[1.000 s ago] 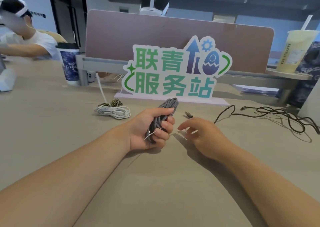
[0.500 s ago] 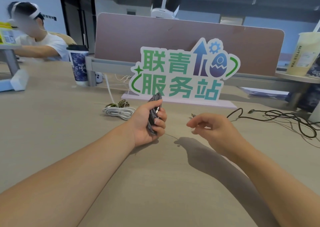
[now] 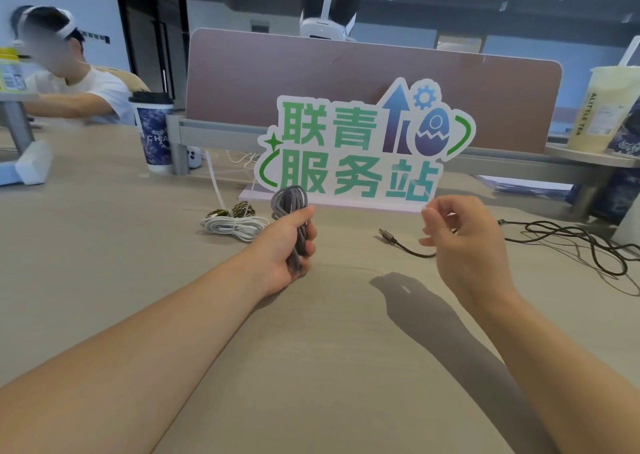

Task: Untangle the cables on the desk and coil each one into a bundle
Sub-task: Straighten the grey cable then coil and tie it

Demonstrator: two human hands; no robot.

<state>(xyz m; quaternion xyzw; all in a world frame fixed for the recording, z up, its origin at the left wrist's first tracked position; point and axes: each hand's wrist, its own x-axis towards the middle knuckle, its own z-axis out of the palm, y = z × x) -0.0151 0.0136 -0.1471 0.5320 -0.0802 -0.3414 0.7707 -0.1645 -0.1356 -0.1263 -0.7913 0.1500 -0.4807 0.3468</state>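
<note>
Bare desk [image 3: 104, 263] wide toward the near edge and left side, sign [image 3: 363, 149] blocking the far middle, white coil [image 3: 235, 227] just left of it, loose black cable [image 3: 389, 237] sprawled toward the right edge, cup [image 3: 154, 131] at far left.

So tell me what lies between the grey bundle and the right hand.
Head view: the black cable's plug lies there, on the desk, its cord running behind the right hand.

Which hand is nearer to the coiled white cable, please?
Left. The left hand, gripping the grey cable, is just right of the white cable; the right hand is much farther right.
</note>
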